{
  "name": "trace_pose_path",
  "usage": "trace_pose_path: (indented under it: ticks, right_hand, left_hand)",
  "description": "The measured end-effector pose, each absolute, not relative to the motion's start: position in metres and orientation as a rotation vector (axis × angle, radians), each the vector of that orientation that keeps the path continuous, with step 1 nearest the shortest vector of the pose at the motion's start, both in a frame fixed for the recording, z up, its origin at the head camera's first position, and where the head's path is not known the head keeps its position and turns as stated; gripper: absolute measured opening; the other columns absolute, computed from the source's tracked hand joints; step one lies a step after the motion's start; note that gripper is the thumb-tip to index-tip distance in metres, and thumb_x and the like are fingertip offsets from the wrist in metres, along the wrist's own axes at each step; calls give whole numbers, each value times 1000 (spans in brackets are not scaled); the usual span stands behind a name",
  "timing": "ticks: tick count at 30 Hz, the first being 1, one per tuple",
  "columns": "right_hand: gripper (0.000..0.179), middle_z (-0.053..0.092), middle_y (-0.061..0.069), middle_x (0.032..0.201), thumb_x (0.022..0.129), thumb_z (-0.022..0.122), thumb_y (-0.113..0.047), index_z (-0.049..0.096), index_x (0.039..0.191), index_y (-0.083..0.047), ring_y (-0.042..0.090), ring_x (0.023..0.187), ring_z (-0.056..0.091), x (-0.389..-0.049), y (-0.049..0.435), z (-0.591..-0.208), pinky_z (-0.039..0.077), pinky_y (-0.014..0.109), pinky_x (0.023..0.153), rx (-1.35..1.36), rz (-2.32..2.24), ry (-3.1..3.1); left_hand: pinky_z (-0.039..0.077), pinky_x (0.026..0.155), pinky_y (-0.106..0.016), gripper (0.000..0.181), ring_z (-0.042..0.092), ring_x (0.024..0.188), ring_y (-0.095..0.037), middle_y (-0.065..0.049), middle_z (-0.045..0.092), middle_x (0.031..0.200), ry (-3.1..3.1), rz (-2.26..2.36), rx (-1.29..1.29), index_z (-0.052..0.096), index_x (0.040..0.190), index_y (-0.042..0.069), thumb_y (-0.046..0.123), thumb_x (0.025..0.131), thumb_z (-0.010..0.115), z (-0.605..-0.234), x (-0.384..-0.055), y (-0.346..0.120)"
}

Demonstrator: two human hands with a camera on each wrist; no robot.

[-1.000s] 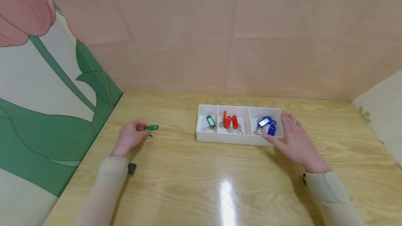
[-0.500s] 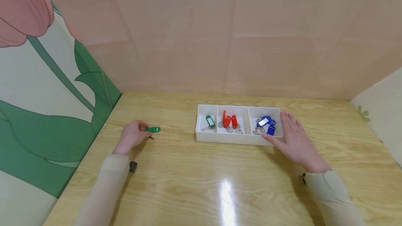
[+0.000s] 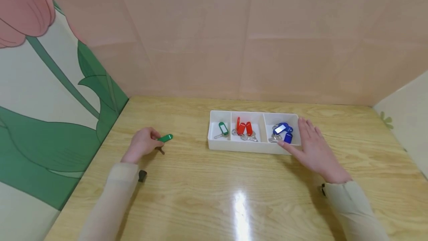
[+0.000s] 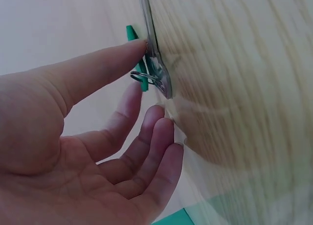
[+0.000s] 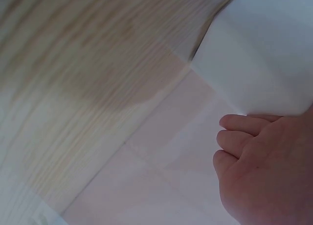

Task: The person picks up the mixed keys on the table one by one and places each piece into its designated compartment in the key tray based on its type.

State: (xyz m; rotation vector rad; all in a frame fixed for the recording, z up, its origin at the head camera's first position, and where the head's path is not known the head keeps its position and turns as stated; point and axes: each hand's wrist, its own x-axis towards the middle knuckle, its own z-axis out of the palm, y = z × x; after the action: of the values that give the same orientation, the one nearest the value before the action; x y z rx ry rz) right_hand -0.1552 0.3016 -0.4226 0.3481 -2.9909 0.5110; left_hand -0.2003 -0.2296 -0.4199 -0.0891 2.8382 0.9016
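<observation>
My left hand (image 3: 142, 145) pinches a green key tag (image 3: 165, 138) between thumb and forefinger, low over the left part of the table. From the tag's metal ring hangs a key (image 4: 154, 58), beside the thumb tip in the left wrist view; the other fingers curve loosely below. A white three-compartment box (image 3: 247, 147) stands right of centre. My right hand (image 3: 315, 153) rests at its right end, fingers extended along the end wall and thumb at the front corner. In the box lie a green-tagged key (image 3: 223, 128) at left, red key tags (image 3: 249, 128) in the middle and blue key tags (image 3: 288, 138) at right.
The box stands on a wood-grain table (image 3: 194, 192). Behind the table rises a pinkish wall covering (image 3: 214, 47). A wall with a flower mural (image 3: 50, 122) bounds the left side, and a pale wall (image 3: 408, 114) the right.
My left hand has shifted slightly right with the green key tag, which now tilts up at its far end, and more of its key shows below. The right hand stays at the box.
</observation>
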Motion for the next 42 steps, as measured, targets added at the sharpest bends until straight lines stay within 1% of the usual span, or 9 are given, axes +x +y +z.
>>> trace_pose_path:
  ticks: [4,8,12,17,20,23,28,36,42]
  right_hand:
    - [107,0,26,165,97,57,-63,1,160,3,42,151,-4,-155,301,-421,-5,54,121,349,514,-2990]
    - [107,1,26,165,97,57,-63,1,160,3,43,151,-3,-155,300,-420,-5,54,121,351,515,-2989]
    - [107,0,26,166,97,57,-63,1,160,3,42,152,-4,-155,300,-419,-4,55,121,352,518,-2990]
    - [107,1,26,165,97,56,-63,0,160,2,42,152,-5,-156,301,-419,-5,55,121,345,524,-2988]
    - [107,0,26,165,97,56,-63,0,160,2,42,152,-5,-156,301,-419,-5,54,121,340,526,-2990]
    - [107,0,26,165,97,56,-63,-1,160,2,42,152,-4,-156,301,-419,-5,54,121,339,529,-2995]
    - [107,0,26,166,97,56,-63,0,160,2,42,152,-4,-155,301,-420,-5,54,121,334,536,-2996]
    - [107,-1,25,166,97,55,-64,-1,160,2,41,152,-6,-153,301,-421,-5,54,121,326,531,-3008]
    - [107,-3,23,166,97,55,-64,-2,160,1,40,152,-8,-153,300,-420,-7,53,121,320,541,-3015]
  left_hand:
    - [50,75,-37,25,57,87,-27,-13,62,97,2824,922,-67,63,106,0,10,89,78,-419,-201,-227]
    - [53,77,-37,27,61,91,-28,-15,65,102,2783,962,-68,64,115,-2,4,91,75,-418,-201,-223]
    - [54,77,-37,29,64,89,-26,-14,67,103,2770,980,-64,66,121,-3,4,94,72,-418,-201,-218]
    - [55,75,-36,24,67,81,-22,-12,70,97,2751,1031,-14,68,118,-5,8,98,69,-420,-203,-215]
    - [55,74,-36,22,67,83,-23,-12,71,97,2789,1046,21,70,116,-4,9,98,69,-421,-203,-214]
    - [54,72,-36,21,66,85,-24,-12,72,97,2859,1068,51,71,115,0,10,97,71,-421,-201,-213]
    - [53,67,-35,21,66,81,-24,-11,71,92,2933,1220,96,72,114,3,9,94,75,-418,-200,-211]
    - [56,80,-41,18,66,88,-27,-12,70,97,2974,1355,138,73,110,3,8,93,75,-413,-198,-204]
    - [56,82,-42,16,66,90,-28,-13,71,97,2990,1398,153,73,108,2,7,93,75,-410,-196,-199]
